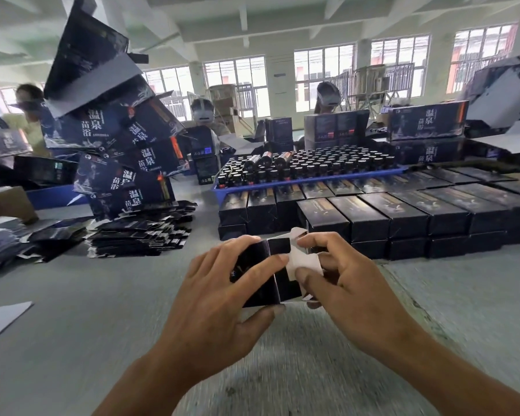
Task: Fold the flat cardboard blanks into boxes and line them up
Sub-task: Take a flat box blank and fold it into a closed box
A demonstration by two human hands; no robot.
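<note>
I hold a small dark-blue cardboard box just above the grey table, its open end toward the right with white flaps showing. My left hand grips the box body, fingers over the top and thumb underneath. My right hand pinches the white end flaps with curled fingers. Behind it, folded dark boxes lie in rows, stacked in two layers. A pile of flat dark blanks lies to the left.
A blue tray of dark bottles stands behind the rows. Larger printed cartons tower untidily at the left, more sit at the back right. People with headsets work across the table. A white sheet lies at the left edge.
</note>
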